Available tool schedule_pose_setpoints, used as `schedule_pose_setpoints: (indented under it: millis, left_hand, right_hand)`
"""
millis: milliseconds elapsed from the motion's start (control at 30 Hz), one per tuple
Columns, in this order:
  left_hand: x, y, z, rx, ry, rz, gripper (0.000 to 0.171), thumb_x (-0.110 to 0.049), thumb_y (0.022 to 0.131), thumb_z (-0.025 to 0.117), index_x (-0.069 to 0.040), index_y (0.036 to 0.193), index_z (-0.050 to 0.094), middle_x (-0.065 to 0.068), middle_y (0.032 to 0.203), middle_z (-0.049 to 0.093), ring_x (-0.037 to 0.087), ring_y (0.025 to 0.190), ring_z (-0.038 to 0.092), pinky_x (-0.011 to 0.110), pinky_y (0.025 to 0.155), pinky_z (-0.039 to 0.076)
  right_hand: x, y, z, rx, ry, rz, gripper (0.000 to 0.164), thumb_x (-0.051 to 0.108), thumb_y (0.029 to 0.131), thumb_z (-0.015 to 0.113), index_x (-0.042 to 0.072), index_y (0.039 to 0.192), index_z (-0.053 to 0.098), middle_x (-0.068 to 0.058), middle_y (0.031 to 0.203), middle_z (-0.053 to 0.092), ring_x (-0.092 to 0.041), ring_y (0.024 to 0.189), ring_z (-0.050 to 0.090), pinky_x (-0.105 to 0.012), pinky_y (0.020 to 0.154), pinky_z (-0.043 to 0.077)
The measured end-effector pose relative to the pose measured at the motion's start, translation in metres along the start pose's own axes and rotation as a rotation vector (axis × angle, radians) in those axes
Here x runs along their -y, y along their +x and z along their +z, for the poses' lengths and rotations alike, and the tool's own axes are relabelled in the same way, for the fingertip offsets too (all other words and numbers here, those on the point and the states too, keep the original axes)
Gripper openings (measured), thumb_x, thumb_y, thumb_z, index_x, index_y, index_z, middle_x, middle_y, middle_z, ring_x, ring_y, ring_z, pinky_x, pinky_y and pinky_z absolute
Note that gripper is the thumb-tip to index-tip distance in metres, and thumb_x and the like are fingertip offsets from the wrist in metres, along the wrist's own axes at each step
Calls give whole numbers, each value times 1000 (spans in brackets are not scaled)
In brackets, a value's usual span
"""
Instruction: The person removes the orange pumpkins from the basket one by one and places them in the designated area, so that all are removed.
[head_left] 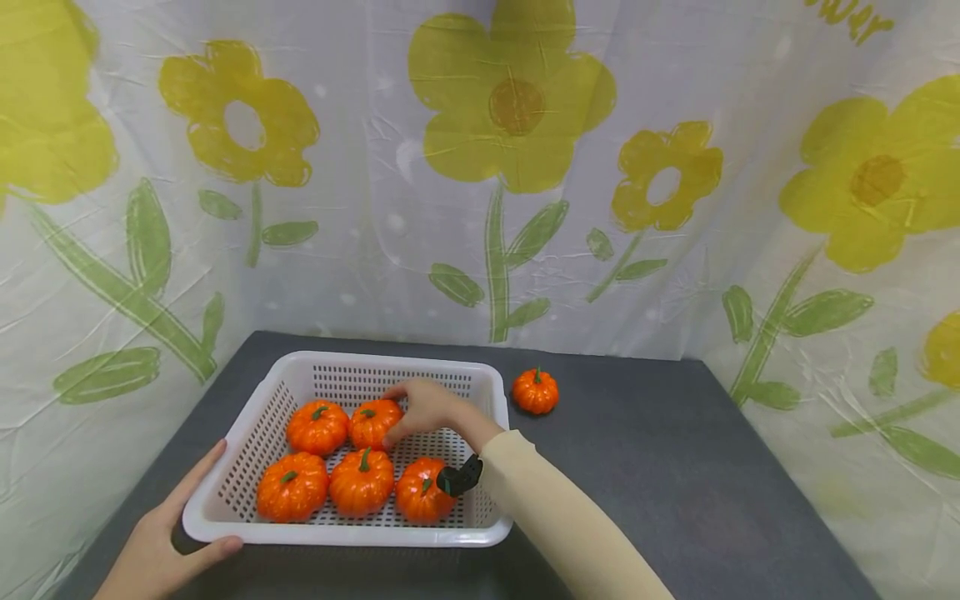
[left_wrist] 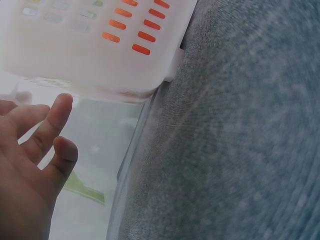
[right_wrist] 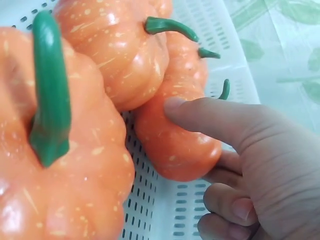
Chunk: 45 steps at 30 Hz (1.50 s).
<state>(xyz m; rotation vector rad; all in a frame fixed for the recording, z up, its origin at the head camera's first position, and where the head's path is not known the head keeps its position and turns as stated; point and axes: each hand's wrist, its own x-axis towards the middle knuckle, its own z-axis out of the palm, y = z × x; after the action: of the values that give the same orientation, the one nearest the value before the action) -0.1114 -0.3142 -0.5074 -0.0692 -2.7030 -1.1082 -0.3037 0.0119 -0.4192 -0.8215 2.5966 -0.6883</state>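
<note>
A white perforated plastic basket (head_left: 345, 536) holds several small orange pumpkins with green stems. My right hand (head_left: 429, 408) reaches into it and holds the back-middle pumpkin (head_left: 372, 423), thumb on one side and fingers around the other. In the right wrist view this pumpkin (right_wrist: 175, 142) sits low against the basket floor, beside its neighbours. At the basket's front left corner is my left hand (head_left: 159, 537), thumb and fingers spread around the rim. The left wrist view has its relaxed fingertips (left_wrist: 62, 104) right by the basket's outer wall.
One more pumpkin (head_left: 536, 392) stands on the dark grey table (head_left: 637, 450), just right of the basket. A front right pumpkin (head_left: 422, 492) is partly covered by the black wrist camera (head_left: 460, 477). A flower-printed curtain (head_left: 360, 250) borders the table behind and at both sides.
</note>
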Motion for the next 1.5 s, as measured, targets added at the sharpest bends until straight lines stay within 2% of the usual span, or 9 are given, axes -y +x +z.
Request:
schedule_pose_setpoints:
  millis: [100, 133, 200, 267, 333, 700, 1333, 1400, 1500]
  left_hand:
    - [-1, 1, -1, 7, -10, 0, 112, -30, 85, 88, -34, 171, 17, 10, 167, 41, -28, 107, 28, 80, 90, 46]
    - [-1, 1, -2, 7, -8, 2, 111, -30, 85, 88, -34, 171, 18, 15, 166, 42, -28, 108, 28, 73, 99, 47]
    - [0, 1, -2, 0, -6, 9, 111, -29, 84, 89, -35, 171, 20, -2, 167, 40, -27, 109, 30, 49, 104, 53]
    - [1, 2, -2, -11, 10, 18, 111, -29, 83, 90, -35, 171, 22, -29, 159, 34, -27, 109, 32, 25, 95, 52]
    - [2, 2, -3, -17, 25, 26, 111, -29, 82, 91, -34, 170, 24, -40, 151, 31, -26, 108, 35, 18, 85, 49]
    - [2, 0, 3, -24, 2, 92, 115, -23, 79, 93, -30, 171, 24, -50, 143, 26, -20, 109, 44, 13, 77, 43]
    - [3, 1, 1, -24, -22, 71, 113, -22, 81, 91, -29, 171, 24, -53, 136, 26, -21, 108, 44, 10, 78, 43]
    - [3, 1, 0, -7, -11, 45, 113, -24, 82, 91, -29, 171, 22, -42, 145, 35, -20, 106, 44, 12, 77, 44]
    - [2, 1, 0, 17, 5, 12, 113, -26, 84, 90, -27, 172, 19, -5, 157, 50, -20, 105, 44, 17, 78, 48]
  right_hand:
    - [2, -1, -4, -9, 33, 3, 70, 31, 80, 92, 9, 143, 67, -6, 144, 67, -17, 125, 62, -30, 109, 49]
    - [2, -1, -5, -15, 44, 1, 70, 31, 80, 91, 9, 143, 67, -6, 144, 67, -16, 124, 63, -30, 108, 50]
    - [3, -2, -7, -31, 66, 0, 71, 33, 80, 90, 8, 143, 67, -6, 143, 67, -16, 123, 63, -29, 106, 51]
    - [4, -4, -8, -51, 90, -2, 71, 33, 80, 90, 8, 142, 67, -6, 142, 67, -16, 123, 63, -30, 105, 52]
    - [4, -6, -10, -72, 97, -6, 71, 34, 80, 90, 9, 142, 67, -5, 142, 67, -17, 124, 63, -30, 104, 51]
    - [7, -23, -30, -168, 119, -54, 72, 38, 82, 87, 17, 147, 65, -2, 147, 65, -20, 134, 59, -37, 110, 49]
    - [-13, -61, -46, -289, 254, -105, 73, 37, 83, 87, 16, 149, 62, -8, 147, 64, -32, 140, 54, -56, 113, 46]
    - [-16, -66, -46, -312, 263, -106, 73, 37, 83, 88, 16, 149, 62, -7, 147, 64, -32, 140, 55, -57, 113, 46]
    - [-19, -74, -46, -338, 284, -111, 73, 36, 83, 88, 16, 148, 63, -7, 147, 65, -29, 123, 66, -53, 105, 53]
